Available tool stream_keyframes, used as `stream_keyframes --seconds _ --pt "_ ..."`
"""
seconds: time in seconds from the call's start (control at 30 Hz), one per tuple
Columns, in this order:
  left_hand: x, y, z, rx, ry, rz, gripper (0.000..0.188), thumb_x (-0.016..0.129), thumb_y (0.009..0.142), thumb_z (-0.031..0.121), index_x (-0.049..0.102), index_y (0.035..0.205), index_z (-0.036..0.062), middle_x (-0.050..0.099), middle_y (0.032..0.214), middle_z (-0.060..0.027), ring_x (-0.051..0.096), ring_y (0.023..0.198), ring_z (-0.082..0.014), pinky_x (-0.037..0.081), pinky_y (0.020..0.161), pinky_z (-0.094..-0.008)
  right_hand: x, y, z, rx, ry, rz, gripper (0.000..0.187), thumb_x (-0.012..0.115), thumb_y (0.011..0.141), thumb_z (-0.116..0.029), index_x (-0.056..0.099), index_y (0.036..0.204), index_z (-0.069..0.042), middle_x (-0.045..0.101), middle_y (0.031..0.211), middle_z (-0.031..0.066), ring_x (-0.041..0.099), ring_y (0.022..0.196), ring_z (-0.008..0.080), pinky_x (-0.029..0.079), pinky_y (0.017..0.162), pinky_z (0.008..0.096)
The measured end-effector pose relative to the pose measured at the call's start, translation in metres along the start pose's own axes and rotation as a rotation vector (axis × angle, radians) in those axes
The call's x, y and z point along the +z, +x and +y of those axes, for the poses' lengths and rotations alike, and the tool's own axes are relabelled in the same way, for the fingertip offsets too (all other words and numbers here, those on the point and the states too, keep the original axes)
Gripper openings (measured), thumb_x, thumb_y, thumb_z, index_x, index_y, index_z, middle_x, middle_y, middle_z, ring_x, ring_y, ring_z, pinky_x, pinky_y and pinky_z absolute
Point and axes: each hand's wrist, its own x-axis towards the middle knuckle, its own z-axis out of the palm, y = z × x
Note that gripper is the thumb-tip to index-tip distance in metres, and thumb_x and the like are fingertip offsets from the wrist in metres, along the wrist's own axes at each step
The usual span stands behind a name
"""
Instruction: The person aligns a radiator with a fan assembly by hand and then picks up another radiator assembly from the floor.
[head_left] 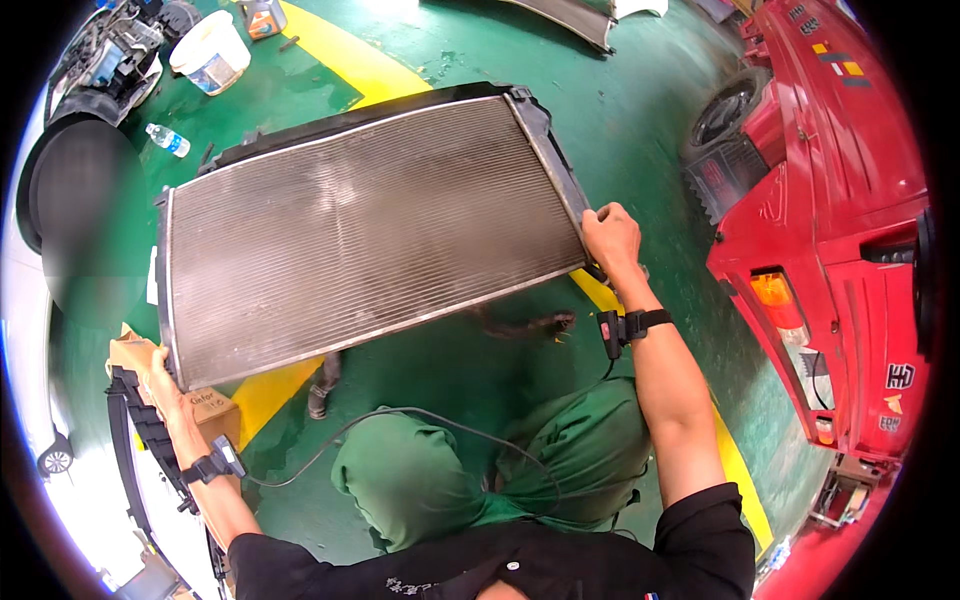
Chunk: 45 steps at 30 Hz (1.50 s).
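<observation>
A large car radiator (pixel 370 235), with a finned grey-brown core and black side tanks, is held up in front of me, tilted with its right side higher in view. My left hand (pixel 163 375) is closed on its near left corner, though some of the fingers are hidden by the frame. My right hand (pixel 612 238) has its fingers curled round the right side tank near the lower right corner. Both wrists carry dark straps with small devices, and a thin cable runs from them across my green trousers.
A cardboard box (pixel 212 412) and a long black plastic part (pixel 150 425) lie by my left arm. A red vehicle (pixel 800 215) stands on the right. A white bucket (pixel 211 55), water bottle (pixel 168 140) and oil jug (pixel 263 18) stand far left on green floor with yellow stripes.
</observation>
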Motion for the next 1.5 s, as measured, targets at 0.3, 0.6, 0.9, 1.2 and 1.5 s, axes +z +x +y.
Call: stream_keyframes --seconds 0.3,0.6,0.9,1.2,1.5 --pt "-0.020 -0.006 0.016 -0.030 -0.117 -0.072 0.022 0.065 0.085 0.020 0.068 0.096 0.0016 0.065 0.094 -0.0024 0.062 0.084 -0.0157 0.049 0.075 -0.0292 0.005 0.001 0.001 0.015 0.067 0.022 0.034 0.057 0.078 -0.031 0.067 0.085 0.000 0.068 0.088 0.0259 0.065 0.090 0.0418 0.050 0.084 0.0456" --pt "-0.039 -0.090 -0.001 -0.093 -0.120 0.077 0.037 0.064 0.084 0.028 0.065 0.109 0.0009 0.063 0.107 -0.0056 0.058 0.100 -0.0209 0.043 0.093 -0.0338 0.014 0.023 0.020 -0.032 0.115 -0.089 0.045 0.049 0.084 -0.039 0.066 0.102 -0.002 0.066 0.104 0.0264 0.062 0.102 0.0427 0.048 0.088 0.0453" --pt "-0.046 -0.086 -0.022 -0.098 -0.113 0.092 0.046 0.064 0.083 0.031 0.063 0.117 -0.0004 0.060 0.118 -0.0084 0.054 0.109 -0.0250 0.040 0.097 -0.0380 0.005 0.029 0.034 0.329 0.726 -0.464 0.034 0.056 0.091 -0.034 0.066 0.102 -0.002 0.066 0.094 0.0089 0.061 0.083 0.0205 0.047 0.076 0.0342" --pt "-0.054 -0.134 -0.047 -0.160 -0.146 0.124 0.047 0.063 0.082 0.031 0.062 0.115 -0.0029 0.062 0.114 -0.0111 0.058 0.105 -0.0262 0.044 0.095 -0.0382 0.013 0.021 0.039 0.447 1.066 -0.586 0.036 0.052 0.098 -0.029 0.066 0.100 0.004 0.069 0.090 0.0133 0.065 0.074 0.0210 0.050 0.072 0.0361" --pt "-0.089 -0.116 -0.117 -0.256 -0.246 -0.028 0.042 0.062 0.084 0.033 0.062 0.111 0.0010 0.063 0.108 -0.0087 0.059 0.102 -0.0232 0.049 0.084 -0.0394 0.011 0.007 0.045 0.405 1.082 -0.568 0.027 0.053 0.096 -0.020 0.066 0.096 0.004 0.069 0.089 0.0116 0.065 0.075 0.0206 0.050 0.071 0.0361"
